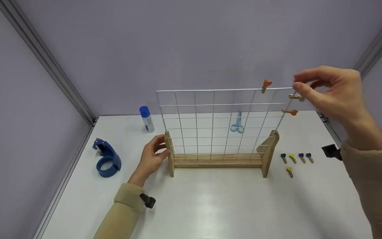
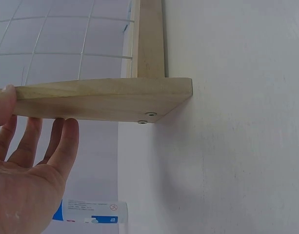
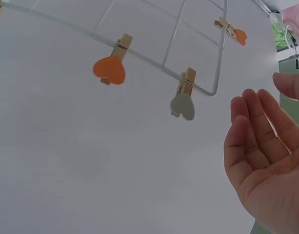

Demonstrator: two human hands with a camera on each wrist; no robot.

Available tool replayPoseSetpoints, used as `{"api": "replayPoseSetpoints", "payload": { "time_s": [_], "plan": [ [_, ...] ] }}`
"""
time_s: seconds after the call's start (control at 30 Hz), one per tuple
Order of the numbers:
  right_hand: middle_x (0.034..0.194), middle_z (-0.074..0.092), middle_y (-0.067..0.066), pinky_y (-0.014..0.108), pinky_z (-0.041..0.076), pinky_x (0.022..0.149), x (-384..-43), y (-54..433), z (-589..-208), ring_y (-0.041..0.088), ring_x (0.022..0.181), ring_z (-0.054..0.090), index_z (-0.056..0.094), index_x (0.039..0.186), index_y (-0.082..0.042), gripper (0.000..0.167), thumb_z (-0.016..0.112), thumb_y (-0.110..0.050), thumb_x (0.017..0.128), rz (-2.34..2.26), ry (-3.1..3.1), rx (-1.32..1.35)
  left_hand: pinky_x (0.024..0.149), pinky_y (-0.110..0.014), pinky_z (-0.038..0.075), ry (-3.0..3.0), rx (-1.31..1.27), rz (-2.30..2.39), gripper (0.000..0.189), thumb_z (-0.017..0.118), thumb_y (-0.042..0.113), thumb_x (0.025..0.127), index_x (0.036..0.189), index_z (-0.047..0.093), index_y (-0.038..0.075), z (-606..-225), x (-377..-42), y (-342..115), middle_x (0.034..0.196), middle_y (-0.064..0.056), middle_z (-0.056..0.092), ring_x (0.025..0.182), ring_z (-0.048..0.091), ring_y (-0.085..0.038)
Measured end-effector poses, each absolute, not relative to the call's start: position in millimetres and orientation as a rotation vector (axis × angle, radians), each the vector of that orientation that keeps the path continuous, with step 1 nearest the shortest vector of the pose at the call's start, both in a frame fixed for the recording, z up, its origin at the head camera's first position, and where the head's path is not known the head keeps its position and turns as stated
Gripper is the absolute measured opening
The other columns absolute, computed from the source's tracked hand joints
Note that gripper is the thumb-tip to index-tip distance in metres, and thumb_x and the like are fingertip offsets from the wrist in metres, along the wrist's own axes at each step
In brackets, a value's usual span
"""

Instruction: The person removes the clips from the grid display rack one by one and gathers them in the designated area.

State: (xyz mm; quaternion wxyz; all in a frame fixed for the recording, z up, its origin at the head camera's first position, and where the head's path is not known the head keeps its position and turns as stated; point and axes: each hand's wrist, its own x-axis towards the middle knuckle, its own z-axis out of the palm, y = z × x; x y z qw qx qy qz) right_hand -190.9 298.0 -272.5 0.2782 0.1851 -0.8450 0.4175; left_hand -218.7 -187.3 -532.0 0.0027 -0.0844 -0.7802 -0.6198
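Observation:
A white wire grid (image 1: 213, 104) stands upright in a wooden stand (image 1: 217, 163). My left hand (image 1: 151, 157) grips the stand's left side board, thumb on one edge and fingertips on the other in the left wrist view. Raised beside the grid's upper right corner, my right hand (image 1: 335, 93) has nothing between its loosely bent fingers; the right wrist view shows it apart from the wire. Clipped near that corner are small clothespins with hearts: an orange-heart one (image 1: 266, 85) on the top wire, a grey-heart one (image 3: 183, 100) and another orange-heart one (image 1: 290, 112) on the right side wire.
Several clothespins with blue and yellow hearts (image 1: 292, 158) lie right of the stand. Light-blue scissors (image 1: 237, 126) lie behind the grid. A glue stick (image 1: 147, 119) with a blue cap and a blue tape dispenser (image 1: 108, 159) are at the left. Walls (image 1: 191, 43) enclose the table.

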Motion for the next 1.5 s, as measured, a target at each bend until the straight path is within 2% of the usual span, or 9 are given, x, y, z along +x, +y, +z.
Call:
{"api": "replayPoseSetpoints", "payload": {
  "time_s": [0.17, 0.37, 0.53, 0.7, 0.93, 1.07, 1.17, 1.3, 1.5],
  "plan": [
    [0.107, 0.082, -0.025, 0.006, 0.056, 0.086, -207, 283, -266, -0.009, 0.091, 0.072, 0.087, 0.114, -0.003, 0.019, 0.087, -0.002, 0.095, 1.024, -2.364, 0.624, 0.119, -0.052, 0.06, -2.45, -0.269, -1.924, 0.054, 0.071, -0.011, 0.099, 0.15, 0.063, 0.004, -533, -218, -188, 0.151, -0.022, 0.068, 0.137, 0.068, -0.038],
    [0.1, 0.082, -0.027, 0.005, 0.055, 0.082, -221, 273, -270, -0.008, 0.088, 0.072, 0.089, 0.115, -0.01, 0.015, 0.085, -0.011, 0.1, 1.034, -2.49, 0.653, 0.119, -0.052, 0.06, -2.458, -0.275, -1.934, 0.055, 0.072, -0.011, 0.099, 0.151, 0.063, 0.005, -533, -219, -187, 0.152, -0.02, 0.068, 0.138, 0.067, -0.038],
    [0.098, 0.088, -0.01, 0.007, 0.056, 0.078, -223, 268, -271, -0.007, 0.083, 0.074, 0.09, 0.109, -0.011, 0.011, 0.083, -0.013, 0.101, 1.065, -2.473, 0.64, 0.119, -0.055, 0.06, -2.456, -0.268, -1.939, 0.055, 0.072, -0.011, 0.099, 0.151, 0.063, 0.005, -532, -219, -187, 0.152, -0.021, 0.067, 0.138, 0.067, -0.038],
    [0.095, 0.087, -0.015, 0.008, 0.056, 0.074, -225, 268, -272, -0.005, 0.081, 0.075, 0.091, 0.107, -0.009, 0.011, 0.084, -0.013, 0.1, 1.144, -2.466, 0.604, 0.12, -0.053, 0.06, -2.47, -0.237, -1.951, 0.055, 0.071, -0.009, 0.1, 0.152, 0.062, 0.008, -531, -219, -187, 0.154, -0.019, 0.065, 0.139, 0.066, -0.037],
    [0.096, 0.089, -0.007, 0.01, 0.058, 0.07, -229, 268, -276, -0.003, 0.079, 0.077, 0.09, 0.105, -0.005, 0.01, 0.084, -0.005, 0.098, 1.262, -2.413, 0.592, 0.119, -0.051, 0.061, -2.461, -0.237, -1.96, 0.055, 0.07, -0.01, 0.1, 0.152, 0.063, 0.007, -532, -219, -187, 0.154, -0.02, 0.066, 0.138, 0.067, -0.038],
    [0.092, 0.087, -0.013, 0.01, 0.058, 0.07, -228, 267, -276, -0.003, 0.078, 0.077, 0.09, 0.102, -0.002, 0.008, 0.084, -0.003, 0.097, 1.295, -2.366, 0.584, 0.119, -0.051, 0.061, -2.461, -0.239, -1.96, 0.055, 0.071, -0.01, 0.1, 0.152, 0.063, 0.006, -531, -219, -187, 0.154, -0.02, 0.066, 0.138, 0.067, -0.038],
    [0.09, 0.086, -0.016, 0.011, 0.053, 0.061, -225, 268, -272, -0.003, 0.069, 0.072, 0.089, 0.101, 0.0, 0.008, 0.083, -0.001, 0.097, 1.338, -2.332, 0.573, 0.119, -0.051, 0.061, -2.464, -0.241, -1.954, 0.055, 0.071, -0.01, 0.099, 0.151, 0.063, 0.006, -531, -219, -187, 0.153, -0.02, 0.066, 0.138, 0.067, -0.038],
    [0.089, 0.086, -0.017, 0.012, 0.053, 0.053, -219, 271, -269, 0.001, 0.066, 0.071, 0.088, 0.1, 0.003, 0.009, 0.08, 0.006, 0.096, 1.354, -2.278, 0.627, 0.119, -0.051, 0.06, -2.461, -0.246, -1.946, 0.056, 0.071, -0.011, 0.099, 0.151, 0.063, 0.006, -531, -219, -187, 0.152, -0.02, 0.067, 0.138, 0.068, -0.038],
    [0.089, 0.085, -0.016, 0.01, 0.061, 0.071, -205, 280, -271, 0.001, 0.076, 0.078, 0.087, 0.097, 0.004, 0.013, 0.078, 0.012, 0.092, 1.295, -2.242, 0.656, 0.121, -0.053, 0.059, -2.466, -0.25, -1.941, 0.056, 0.071, -0.011, 0.099, 0.151, 0.063, 0.005, -530, -219, -187, 0.153, -0.02, 0.067, 0.139, 0.067, -0.038]
  ]
}}
